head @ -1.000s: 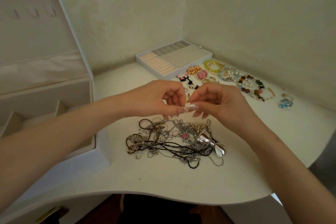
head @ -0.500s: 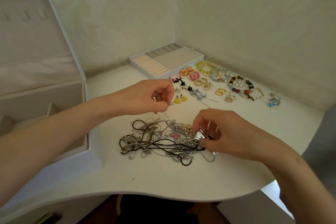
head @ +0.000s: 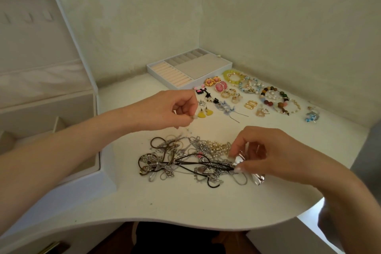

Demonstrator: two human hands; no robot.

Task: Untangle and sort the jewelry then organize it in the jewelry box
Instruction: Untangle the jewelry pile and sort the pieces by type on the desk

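Jewelry box (head: pixel 47 107) is open on my left, but its compartments are mostly cut off by the frame edge and the forearm. The tray (head: pixel 198 66) at the back shows its ring rolls. Left hand (head: pixel 175 109) pinches a tiny pale piece (head: pixel 194 117), too small to make out what. Right hand (head: pixel 268 154) pinches a silver bit (head: pixel 239 160) at the right end of the tangle (head: pixel 185 161), mid-table.

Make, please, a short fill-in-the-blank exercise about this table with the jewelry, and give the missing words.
1. The open jewelry box stands on the ___ side of the table.
2. The right hand pinches a shiny piece at the tangled pile; its colour is ___.
3. The heart-shaped earrings near the left hand are ___.
Missing words: left, silver, yellow.
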